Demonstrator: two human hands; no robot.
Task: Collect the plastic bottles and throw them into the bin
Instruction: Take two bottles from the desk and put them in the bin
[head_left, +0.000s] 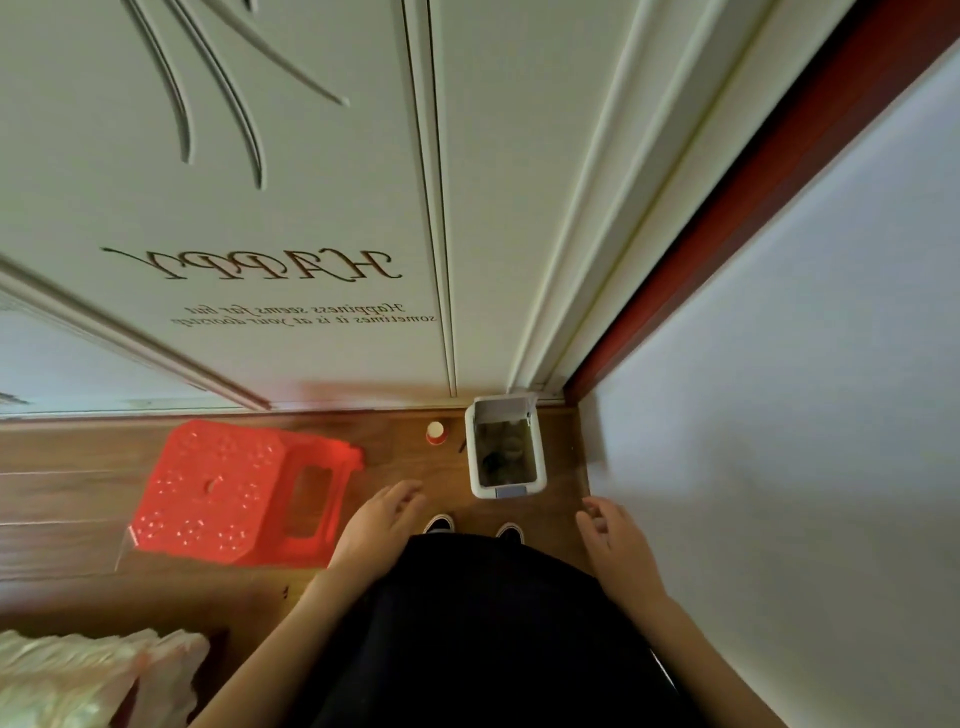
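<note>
Wood floor by the door: bin (480, 486) sat open, left hand (382, 514) and right hand (613, 535) loosely spread, empty; I'd go fetch bottles next.

white bin (506, 488), red perforated stool (228, 493), brown wood-grain floor (62, 488)

Wood floor (78, 493), stool (228, 493) (red), bin (480, 488), cup (435, 432)
</note>
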